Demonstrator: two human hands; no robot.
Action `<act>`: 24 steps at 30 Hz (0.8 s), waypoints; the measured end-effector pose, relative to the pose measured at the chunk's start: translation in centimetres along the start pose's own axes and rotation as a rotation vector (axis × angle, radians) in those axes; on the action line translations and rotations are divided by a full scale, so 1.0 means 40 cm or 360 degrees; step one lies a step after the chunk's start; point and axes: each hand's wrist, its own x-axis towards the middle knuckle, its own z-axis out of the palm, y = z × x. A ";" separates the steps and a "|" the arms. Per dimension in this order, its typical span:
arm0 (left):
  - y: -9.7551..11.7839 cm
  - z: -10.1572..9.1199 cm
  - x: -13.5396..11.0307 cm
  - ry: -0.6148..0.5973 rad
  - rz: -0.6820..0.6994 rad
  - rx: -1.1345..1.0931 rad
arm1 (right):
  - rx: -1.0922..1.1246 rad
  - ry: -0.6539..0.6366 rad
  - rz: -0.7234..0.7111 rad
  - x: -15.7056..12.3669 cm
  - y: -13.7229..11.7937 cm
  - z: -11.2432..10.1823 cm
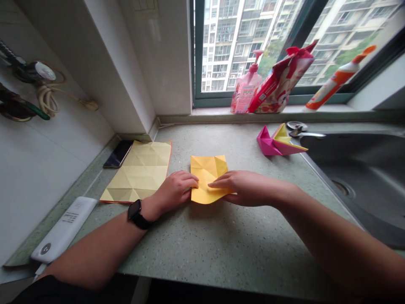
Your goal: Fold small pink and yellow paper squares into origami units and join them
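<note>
Resting on the paper: your left hand (175,192) and right hand (245,188) both lie on the folded yellow paper (209,179), near the middle of the counter (221,240).

Left hand: open and not gripping, with its fingers together and slightly curled, their tips over the paper's left side. A black smartwatch (136,213) sits on your wrist.

Right hand: open and nearly flat, with its fingers stretched across the paper from the right, holding nothing in a pinch.

Paper: a small, creased, golden-yellow piece lying flat, its lower right corner partly under your right hand.

Back left corner: a large creased sheet (137,171), pale yellow with an orange edge, lies just beside a black smartphone (118,154).

Left edge: a white oblong device (63,230) lies along the counter's edge, near your left forearm.

Back right corner: a pink-and-yellow paper figure (280,141) stands just in front of a pair of scissors (297,128), close to the steel sink (357,181).

Windowsill: a pink pump bottle (247,86) stands touching a red-and-pink bag (281,80), which leans beside it. Further right, an orange-and-white bottle (337,78) tilts against the window.
</note>
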 end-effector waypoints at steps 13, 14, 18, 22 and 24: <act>-0.006 0.005 -0.025 -0.0009 -0.0120 0.0062 | -0.0052 -0.0083 0.0024 -0.009 0.004 0.011; -0.006 0.004 -0.026 -0.0008 -0.0151 0.0059 | -0.0062 -0.0083 0.0032 -0.009 0.006 0.009; 0.000 0.000 -0.028 0.0006 -0.0258 -0.0006 | -0.0079 -0.0058 0.0074 -0.006 0.017 0.001; 0.014 -0.010 -0.024 0.0050 -0.0356 -0.0131 | -0.0079 -0.0024 0.0169 -0.006 0.027 -0.014; 0.021 -0.016 -0.020 0.0062 -0.0400 -0.0194 | -0.0125 -0.0031 0.0274 -0.010 0.026 -0.026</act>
